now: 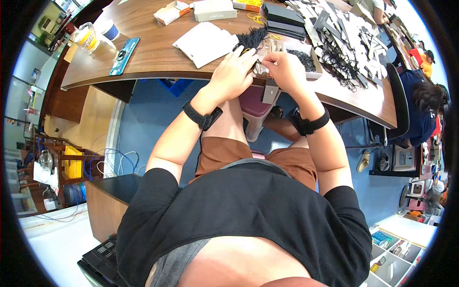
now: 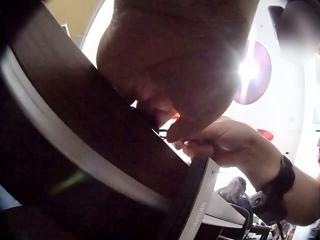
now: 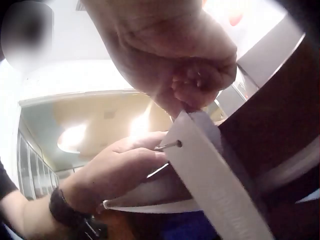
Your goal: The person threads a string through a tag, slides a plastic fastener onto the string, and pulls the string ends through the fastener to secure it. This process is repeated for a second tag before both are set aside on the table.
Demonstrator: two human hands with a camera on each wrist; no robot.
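Note:
At the table's near edge my two hands work close together. The right hand [image 1: 288, 71] has curled fingers and pinches the top of a pale hang tag [image 3: 215, 185] printed with faint letters. That tag hangs down past the table edge, and a thin metal pin [image 3: 170, 145] passes through its hole. My left hand [image 1: 234, 71] comes from the other side, thumb and finger pinching at a small black cord loop [image 2: 163, 133] beside the right fingertips. Beyond the left fingers lies a bundle of black cords [image 1: 253, 39]. The fingertips partly hide the cord.
White sheets [image 1: 205, 44] lie left of the cords. A tray [image 1: 313, 75] of small black pieces sits right, before heaped tags [image 1: 330, 28] and tangled black cords [image 1: 342, 64]. Farther left are a blue packet [image 1: 124, 56] and cups [image 1: 87, 39]. A pink stool [image 1: 253, 103] stands below.

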